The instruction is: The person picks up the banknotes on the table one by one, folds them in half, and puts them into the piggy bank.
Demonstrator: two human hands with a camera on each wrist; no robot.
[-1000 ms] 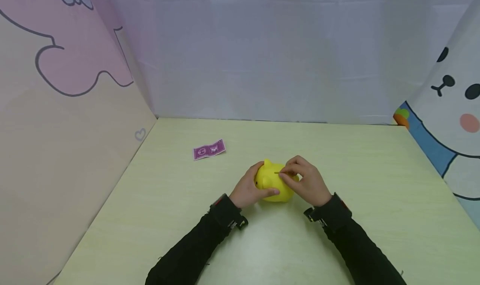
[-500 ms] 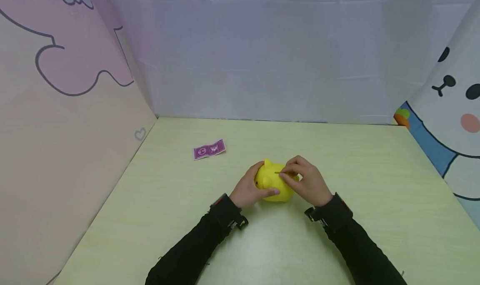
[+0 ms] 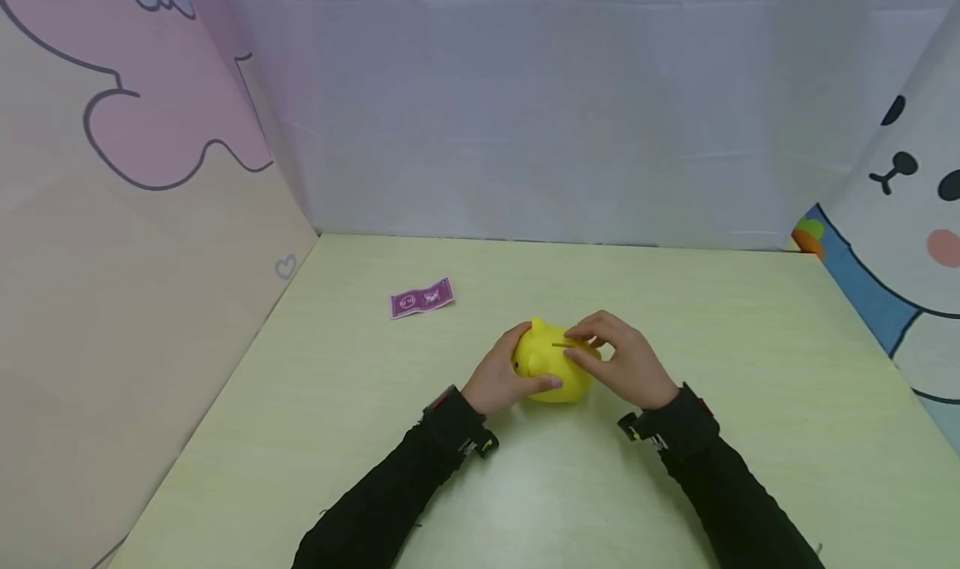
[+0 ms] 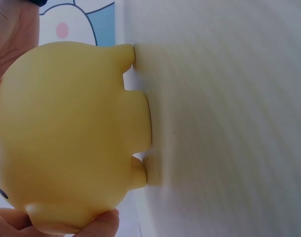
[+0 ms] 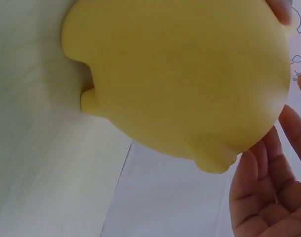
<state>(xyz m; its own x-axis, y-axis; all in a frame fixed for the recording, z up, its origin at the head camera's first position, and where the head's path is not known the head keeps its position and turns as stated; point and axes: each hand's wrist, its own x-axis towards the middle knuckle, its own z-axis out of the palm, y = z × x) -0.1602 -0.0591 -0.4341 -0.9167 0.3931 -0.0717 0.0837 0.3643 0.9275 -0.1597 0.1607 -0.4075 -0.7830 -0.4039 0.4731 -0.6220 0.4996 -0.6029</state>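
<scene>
A yellow piggy bank (image 3: 546,365) stands upright on its short legs, its snout to the left. My left hand (image 3: 489,379) holds it round the head, thumb along the near side. Along its top runs a thin dark slot (image 3: 561,345). My right hand (image 3: 636,367) hovers at the slot with thumb and fingertips parted, and nothing shows between them. In the left wrist view, the smooth side of the piggy bank (image 4: 66,118) hides most of both hands. The right wrist view has relaxed right-hand fingers (image 5: 288,197) beside its rear and tail.
A small purple play banknote (image 3: 422,298) lies flat on the pale table (image 3: 300,436), left of and beyond the piggy bank. A white cloth (image 3: 487,119) rises along the table's back edge. Printed cartoon panels (image 3: 180,127) flank both sides.
The right thumb and fingertips, pinched together at the slot before, have spread apart, and that hand has shifted slightly right. The left hand keeps its hold; the piggy bank stays in place.
</scene>
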